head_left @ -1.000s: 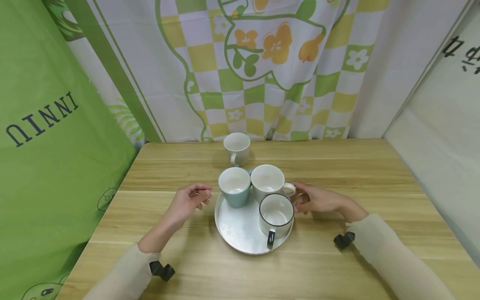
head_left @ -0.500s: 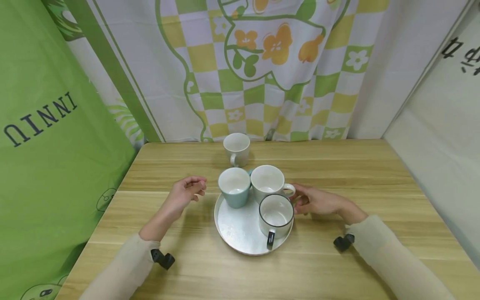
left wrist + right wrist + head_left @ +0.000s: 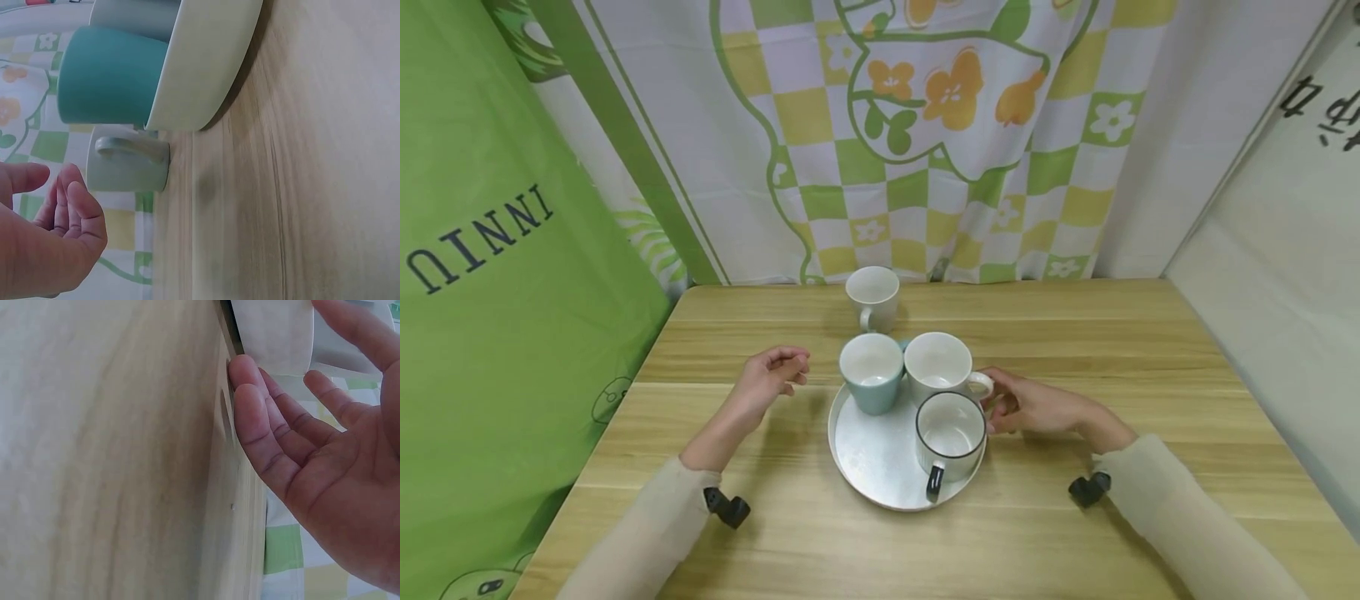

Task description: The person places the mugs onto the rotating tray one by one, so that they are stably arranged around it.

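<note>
A round silver tray (image 3: 868, 458) bears three mugs. The teal mug (image 3: 877, 396) stands at its back left, a white mug (image 3: 936, 362) beside it at the back right, and a white mug with a black rim and black handle (image 3: 951, 446) at the right front. My right hand (image 3: 1037, 402) is at the tray's right side, its thumb tip right at the black-rimmed mug and its fingers close to the white mug's handle. Left of the tray, my left hand (image 3: 762, 385) hovers with loosely bent fingers and nothing in them.
Behind the tray a further pale mug (image 3: 880, 308) stands on the wooden table (image 3: 760, 542). A patterned curtain (image 3: 940, 192) hangs along the table's back edge, and a green cloth (image 3: 497, 350) hangs at the left.
My left hand has drawn back leftward from the teal mug. The black-rimmed mug has turned slightly, its handle swinging left. The teal and white mugs have shifted a little right. My right hand stays nearly in place.
</note>
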